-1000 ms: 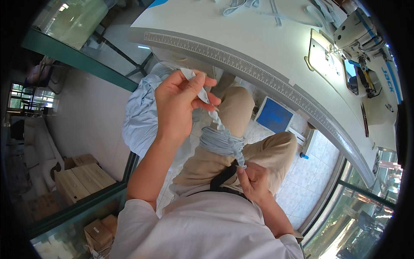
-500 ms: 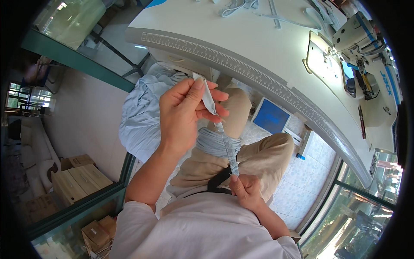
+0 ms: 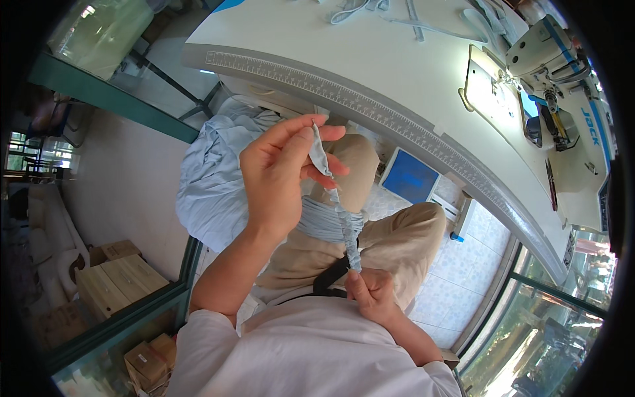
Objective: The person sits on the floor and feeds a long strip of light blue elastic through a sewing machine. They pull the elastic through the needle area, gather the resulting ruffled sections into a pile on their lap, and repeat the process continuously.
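Note:
A narrow pale blue-grey fabric strip [image 3: 349,237], bunched and wrinkled along its lower length, runs between my hands above my lap. At its upper end, my left hand [image 3: 279,165] is closed in a pinch of thumb and forefinger, the other fingers loosely bent beside the smoother part. The lower end goes into my right hand [image 3: 376,295], whose fingers are folded round it near my waist. Behind the strip, a bundle of thin light blue straps [image 3: 323,221] lies across my thigh.
A white sewing table [image 3: 297,40] with a ruler [image 3: 317,86] along its curved edge stands ahead. On its right is a sewing machine [image 3: 555,73]; loose fabric strips [image 3: 413,23] lie at the back. Light blue cloth [image 3: 211,165] is heaped left of my knees. A blue pedal [image 3: 411,177] sits below.
The thumb and forefinger of my left hand have shifted on the strip's upper end, which stuck out above the thumb before. My right hand keeps its grip on the lower end.

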Motion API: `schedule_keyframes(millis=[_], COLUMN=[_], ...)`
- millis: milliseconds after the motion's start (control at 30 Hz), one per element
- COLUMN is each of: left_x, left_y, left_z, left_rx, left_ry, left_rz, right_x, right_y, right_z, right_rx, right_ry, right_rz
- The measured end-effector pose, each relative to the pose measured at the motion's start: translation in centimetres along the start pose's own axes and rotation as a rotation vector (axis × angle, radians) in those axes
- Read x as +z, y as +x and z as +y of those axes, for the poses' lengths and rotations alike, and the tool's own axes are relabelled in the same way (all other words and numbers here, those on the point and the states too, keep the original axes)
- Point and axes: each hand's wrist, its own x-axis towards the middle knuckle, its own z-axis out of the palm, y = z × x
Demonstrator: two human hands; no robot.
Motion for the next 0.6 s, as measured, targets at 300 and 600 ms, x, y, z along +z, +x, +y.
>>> schedule_keyframes(millis=[300,600], left_x=[0.02,-0.11], left_y=[-0.01,-0.52], left_z=[-0.10,0.26], left_rx=[0.043,0.068], left_ry=[0.057,0.069], left_rz=[-0.024,-0.047], right_x=[-0.12,0.09], right_y=[0.09,-0.05], right_z=[-0.13,-0.14], right_rx=[-0.003,-0.016], right_ry=[-0.009,0.006], right_rz=[-0.007,-0.008])
